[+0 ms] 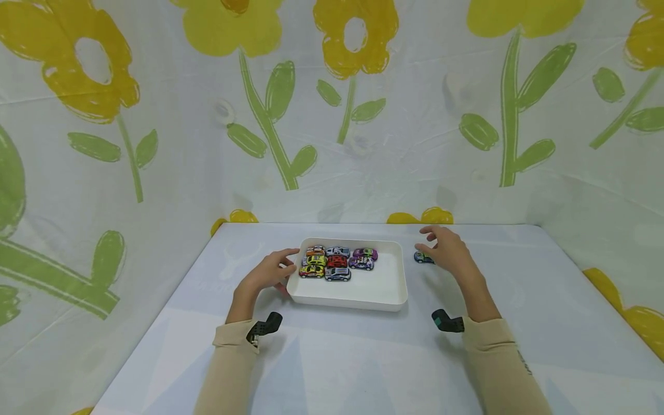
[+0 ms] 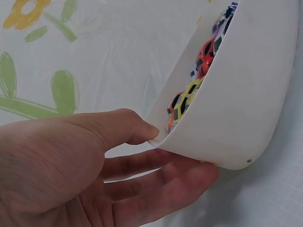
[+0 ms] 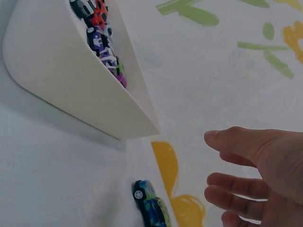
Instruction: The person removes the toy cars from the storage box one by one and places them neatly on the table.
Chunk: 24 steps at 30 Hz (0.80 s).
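Observation:
A white tray (image 1: 370,295) holds several small toy cars bunched toward its left side, a red car (image 1: 337,261) among them. At the tray's left end my left hand (image 1: 268,271) grips the wall, thumb on the rim and fingers against the outside, as the left wrist view shows. My right hand (image 1: 450,251) hovers over a blue-green toy car (image 1: 423,257) lying on the table right of the tray. Its fingers are loosely bent and apart, with nothing between them; in the right wrist view the blue-green car (image 3: 152,205) sits clear of the fingertips.
The pale table (image 1: 358,357) runs back to a hanging cloth (image 1: 404,132) printed with yellow flowers, which also covers both sides. A black wrist mount (image 1: 267,325) sticks out from the left sleeve, and another mount (image 1: 447,321) from the right.

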### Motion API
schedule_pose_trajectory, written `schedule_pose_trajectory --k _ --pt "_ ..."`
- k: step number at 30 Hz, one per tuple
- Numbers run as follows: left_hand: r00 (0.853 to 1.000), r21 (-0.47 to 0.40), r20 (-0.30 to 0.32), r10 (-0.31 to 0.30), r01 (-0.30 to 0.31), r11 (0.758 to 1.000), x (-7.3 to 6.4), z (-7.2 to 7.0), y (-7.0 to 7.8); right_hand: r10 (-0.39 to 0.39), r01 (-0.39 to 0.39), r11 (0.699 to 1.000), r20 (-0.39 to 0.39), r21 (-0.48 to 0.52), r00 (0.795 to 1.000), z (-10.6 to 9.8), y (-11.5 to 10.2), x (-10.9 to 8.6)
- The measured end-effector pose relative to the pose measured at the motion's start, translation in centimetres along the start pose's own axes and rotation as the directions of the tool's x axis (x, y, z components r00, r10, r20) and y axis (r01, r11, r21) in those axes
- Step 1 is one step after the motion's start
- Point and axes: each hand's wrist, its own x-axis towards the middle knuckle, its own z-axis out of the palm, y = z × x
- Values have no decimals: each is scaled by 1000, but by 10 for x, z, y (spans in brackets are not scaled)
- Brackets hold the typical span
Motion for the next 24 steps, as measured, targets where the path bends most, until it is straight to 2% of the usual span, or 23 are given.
schedule_pose_trajectory --k 11,19,24 --pt "1000 -6 -5 -6 6 1000 1 2 -2 -14 15 1000 24 -18 1000 19 -31 5" --pt "1000 -8 11 -22 22 1000 0 6 -3 -40 38 999 56 38 998 32 -43 8" --pt "1000 13 10 -9 9 1000 2 1 0 -87 83 994 54 74 995 47 -57 11"
